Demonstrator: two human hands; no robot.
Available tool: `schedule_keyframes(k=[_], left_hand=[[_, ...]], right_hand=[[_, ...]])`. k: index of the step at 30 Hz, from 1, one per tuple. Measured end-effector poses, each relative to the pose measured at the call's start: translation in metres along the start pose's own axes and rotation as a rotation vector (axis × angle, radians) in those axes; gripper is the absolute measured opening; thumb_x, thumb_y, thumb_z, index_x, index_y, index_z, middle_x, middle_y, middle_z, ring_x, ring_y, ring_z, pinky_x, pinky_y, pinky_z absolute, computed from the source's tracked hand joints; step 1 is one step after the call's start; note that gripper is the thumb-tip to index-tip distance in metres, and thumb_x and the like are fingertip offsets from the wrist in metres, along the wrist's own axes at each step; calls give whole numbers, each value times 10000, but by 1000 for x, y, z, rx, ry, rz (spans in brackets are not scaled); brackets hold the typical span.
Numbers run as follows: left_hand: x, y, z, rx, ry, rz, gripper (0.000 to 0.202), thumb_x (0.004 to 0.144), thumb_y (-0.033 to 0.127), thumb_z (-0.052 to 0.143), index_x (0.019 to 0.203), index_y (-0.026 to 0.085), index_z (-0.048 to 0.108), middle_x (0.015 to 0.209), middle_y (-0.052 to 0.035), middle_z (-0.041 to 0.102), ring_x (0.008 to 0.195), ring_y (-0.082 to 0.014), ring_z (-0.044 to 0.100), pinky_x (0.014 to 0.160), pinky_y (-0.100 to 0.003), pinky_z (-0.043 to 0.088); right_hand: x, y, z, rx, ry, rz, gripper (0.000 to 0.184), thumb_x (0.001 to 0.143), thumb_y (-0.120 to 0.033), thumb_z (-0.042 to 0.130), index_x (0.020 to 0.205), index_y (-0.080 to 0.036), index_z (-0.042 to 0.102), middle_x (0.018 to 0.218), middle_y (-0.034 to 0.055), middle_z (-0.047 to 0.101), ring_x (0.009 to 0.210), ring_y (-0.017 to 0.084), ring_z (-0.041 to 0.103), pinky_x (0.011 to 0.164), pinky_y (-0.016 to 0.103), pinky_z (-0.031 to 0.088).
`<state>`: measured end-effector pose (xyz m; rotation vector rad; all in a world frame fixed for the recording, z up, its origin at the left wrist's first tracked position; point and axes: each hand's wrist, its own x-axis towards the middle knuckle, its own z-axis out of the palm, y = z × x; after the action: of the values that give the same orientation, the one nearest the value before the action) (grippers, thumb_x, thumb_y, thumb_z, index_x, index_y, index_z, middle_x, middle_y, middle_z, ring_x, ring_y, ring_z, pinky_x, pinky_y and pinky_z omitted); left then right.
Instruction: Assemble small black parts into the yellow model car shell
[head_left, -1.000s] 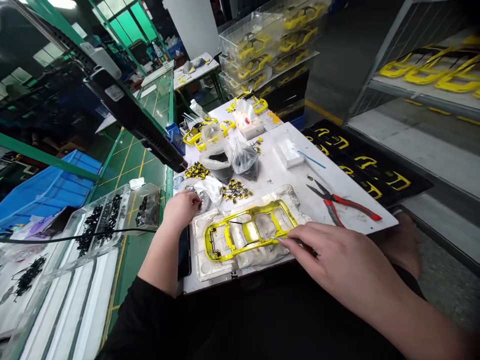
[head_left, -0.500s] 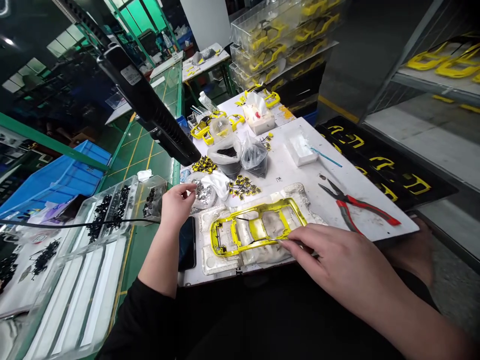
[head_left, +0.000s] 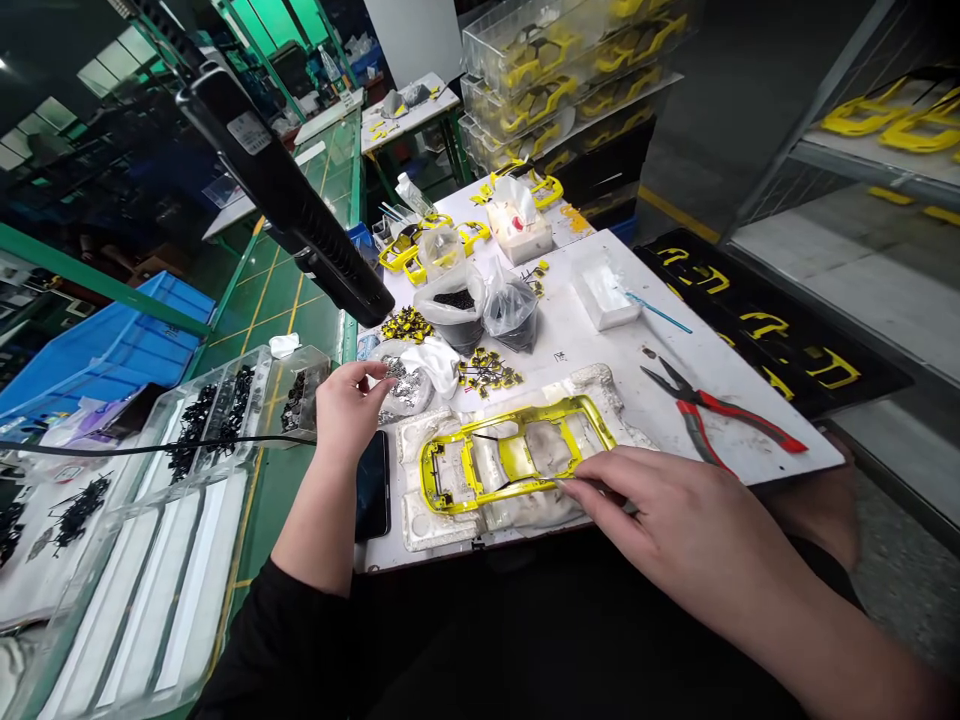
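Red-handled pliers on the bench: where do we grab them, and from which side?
Grip the red handles of the pliers just behind the pivot, coming from the right. They lie flat on the white board, jaws pointing left, handles spread in a V. That end sits farther from the yellow car frame than the jaws do, though the right hand is close by.

A black long-sleeved top [head_left: 495, 650] covers the torso, its plain left sleeve [head_left: 300, 625] ending partway down the forearm; the left hand [head_left: 346, 415] and right hand [head_left: 675, 510] are bare, with short nails
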<state>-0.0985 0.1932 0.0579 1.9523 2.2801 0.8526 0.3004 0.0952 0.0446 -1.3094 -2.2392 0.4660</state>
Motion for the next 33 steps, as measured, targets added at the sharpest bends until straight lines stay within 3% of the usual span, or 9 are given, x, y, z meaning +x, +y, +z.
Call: schedule_keyframes(k=[8,14,19,23,26,33], left_hand=[[-4,1,-4,-26,26,5,123,862,310,874,927,220,820,788,20,657,708,-157,584,793,-312,491],[-41,37,-25,-219,57,83,113,907,302,916,978,256,842,802,36,674,705,-135,580,699,-289,458],[-92,89,-42,-495,-139,222,137,963,220,896,1062,314,894,972,-1,819,910,-167,746,815,-282,574],[-118,116,-46,-652,-337,204,159,946,198,920,1062,304,894,989,-20,849,883,-177,769,761,-275,597],[-126,125,-44,-713,-412,171,139,937,214,935,1043,293,890,964,-28,845,872,-190,774,739,-285,598],[-133,127,-37,-697,-430,165,115,945,230,925,1036,284,881,963,-53,837,893,-224,777,733,-331,601]], right_hand=[[1,1,0,10,-16,-12,260,1164,-343,611,1006,-258,800,957,29,831,794,248,795,705,370,534],[3,0,-6,95,47,-25,249,1174,-317,612,1051,-235,814,1003,46,842,829,241,794,757,364,553],[6,-9,-11,262,67,-20,159,1152,-288,675,1090,-237,811,1019,26,839,894,225,800,826,350,569],[6,-20,-14,393,51,-30,83,1112,-230,735,1098,-245,815,1008,-1,839,897,200,794,824,314,566],[5,-25,-16,427,64,-33,69,1088,-197,766,1091,-243,818,989,-17,835,896,187,792,822,299,557],[2,-29,-19,424,43,9,84,1075,-172,769,1061,-236,822,988,-8,841,901,197,795,839,311,567]])
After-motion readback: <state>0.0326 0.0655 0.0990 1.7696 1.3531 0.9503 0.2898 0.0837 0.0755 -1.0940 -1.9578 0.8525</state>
